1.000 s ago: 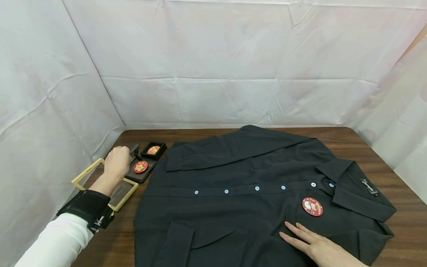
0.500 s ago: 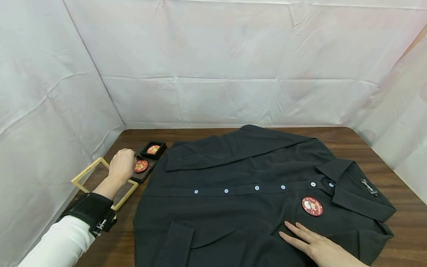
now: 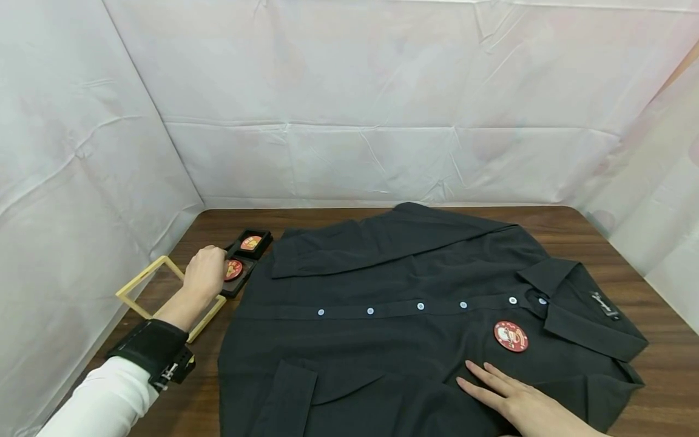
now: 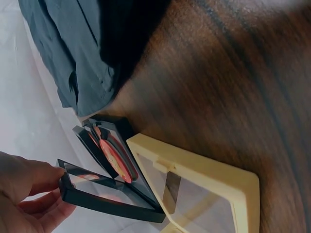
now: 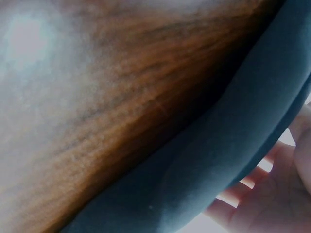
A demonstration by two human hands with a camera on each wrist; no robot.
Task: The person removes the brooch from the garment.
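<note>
My left hand (image 3: 205, 273) (image 4: 29, 194) pinches the raised lid (image 4: 112, 196) of a black case between thumb and fingers. In the case lies a round red badge (image 3: 233, 270) (image 4: 115, 160). Right behind it stands a second black case (image 3: 264, 241) with a red and yellow badge (image 3: 251, 243). My right hand (image 3: 524, 403) (image 5: 272, 199) rests with spread fingers on the dark shirt (image 3: 404, 340) (image 5: 218, 141), below a round red badge (image 3: 510, 336) on the shirt front.
An open yellow frame with clear panes (image 3: 204, 318) (image 4: 204, 170) lies at the left table edge, under my left forearm. The shirt covers much of the brown wooden table (image 3: 191, 388). White cloth walls (image 3: 382, 164) stand behind and at both sides.
My left hand has moved a little to the right with the lid, which now leans closer over the badge in the case. My right hand has stayed in place on the shirt.
</note>
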